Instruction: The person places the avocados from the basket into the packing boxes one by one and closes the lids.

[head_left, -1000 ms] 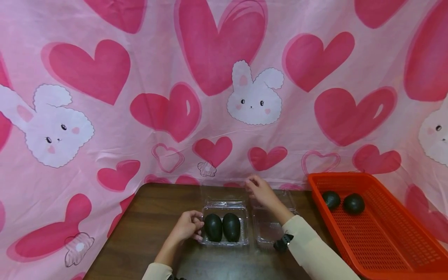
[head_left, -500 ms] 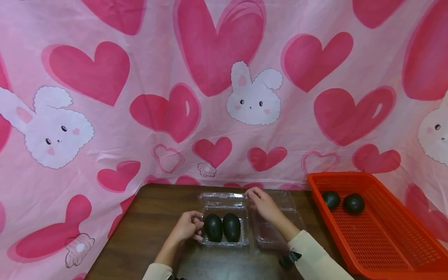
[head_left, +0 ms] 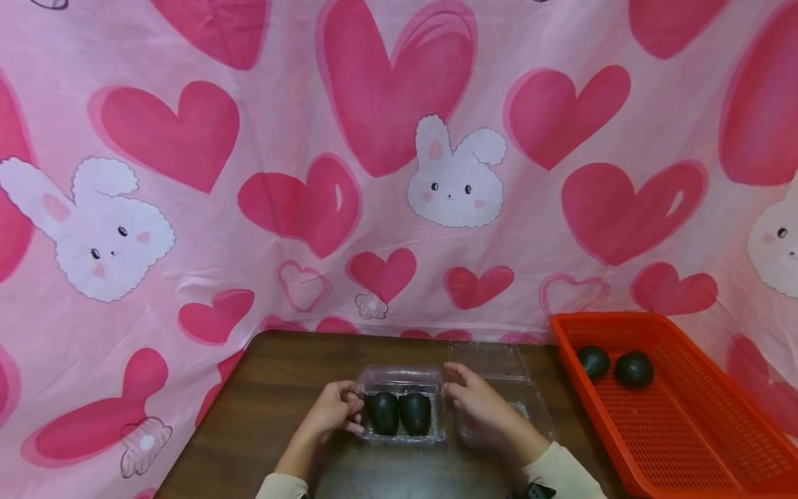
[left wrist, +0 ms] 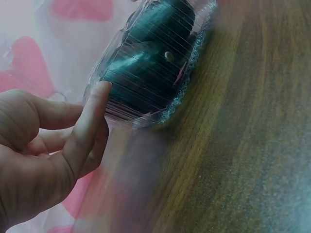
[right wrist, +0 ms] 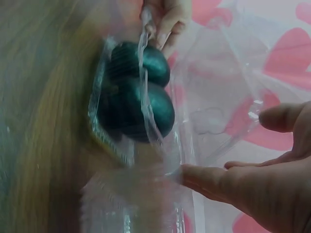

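Two dark green avocados (head_left: 382, 414) lie side by side in a clear plastic clamshell container (head_left: 404, 439) on the table. The clamshell's lid (head_left: 402, 376) leans forward from the back edge, partly over the fruit. At the left end, my left hand (head_left: 333, 409) pinches the container's edge; the left wrist view has a fingertip (left wrist: 102, 88) against its ribbed side. My right hand (head_left: 481, 405) is at the right end, its fingers fairly straight and the thumb apart. In the right wrist view those fingers (right wrist: 204, 178) reach the clear plastic; exact contact is blurred.
Right of the filled clamshell, another clear container (head_left: 489, 360) stands open, partly hidden by my right hand. An orange plastic basket (head_left: 692, 416) with two more avocados (head_left: 634, 369) is at the far right. A pink heart-and-rabbit cloth (head_left: 374, 208) hangs behind the table (head_left: 280, 374).
The lid has swung down and forward from nearly upright. My right hand has come down with it, toward the container's right side. My left hand has stayed at the left edge.
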Motion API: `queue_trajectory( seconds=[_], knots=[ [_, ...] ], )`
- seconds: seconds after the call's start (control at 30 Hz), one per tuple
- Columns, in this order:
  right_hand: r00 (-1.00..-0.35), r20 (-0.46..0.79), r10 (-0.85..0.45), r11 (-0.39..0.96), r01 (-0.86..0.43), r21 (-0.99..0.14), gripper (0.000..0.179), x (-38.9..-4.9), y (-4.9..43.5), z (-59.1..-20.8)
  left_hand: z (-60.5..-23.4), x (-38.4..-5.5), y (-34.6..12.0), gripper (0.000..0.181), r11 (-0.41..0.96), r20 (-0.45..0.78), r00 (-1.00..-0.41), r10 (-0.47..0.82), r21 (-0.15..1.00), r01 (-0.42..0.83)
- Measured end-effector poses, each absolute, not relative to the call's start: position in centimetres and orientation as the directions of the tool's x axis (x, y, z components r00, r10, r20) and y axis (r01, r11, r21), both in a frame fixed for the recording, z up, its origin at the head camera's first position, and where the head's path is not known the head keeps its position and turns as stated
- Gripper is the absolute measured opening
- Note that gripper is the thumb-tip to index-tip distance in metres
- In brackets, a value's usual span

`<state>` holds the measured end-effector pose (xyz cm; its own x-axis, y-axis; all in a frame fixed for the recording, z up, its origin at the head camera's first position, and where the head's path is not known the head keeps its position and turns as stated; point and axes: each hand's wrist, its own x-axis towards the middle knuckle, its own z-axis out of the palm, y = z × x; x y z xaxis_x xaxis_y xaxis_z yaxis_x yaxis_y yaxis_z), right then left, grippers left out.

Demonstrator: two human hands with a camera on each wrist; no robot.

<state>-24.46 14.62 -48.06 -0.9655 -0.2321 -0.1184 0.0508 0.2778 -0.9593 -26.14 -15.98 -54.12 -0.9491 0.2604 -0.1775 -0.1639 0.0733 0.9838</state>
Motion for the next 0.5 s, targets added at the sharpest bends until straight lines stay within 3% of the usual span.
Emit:
queue_trajectory(
  seconds=[0.33, 0.5],
  knots=[
    [-0.93, -0.206, -0.304, 0.189, 0.153, -0.97, 0.07, -23.1, 14.1, -48.7, -54.0, -25.9, -16.0, 0.033, 0.07, -0.178, -0.951, 0.254, 0.984, -0.165],
    [-0.92, -0.223, -0.323, 0.246, 0.146, -0.958, 0.072, -23.1, 14.1, -49.1, -54.0, -25.8, -16.0, 0.037, 0.06, -0.171, -0.954, 0.245, 0.985, -0.161]
  ],
)
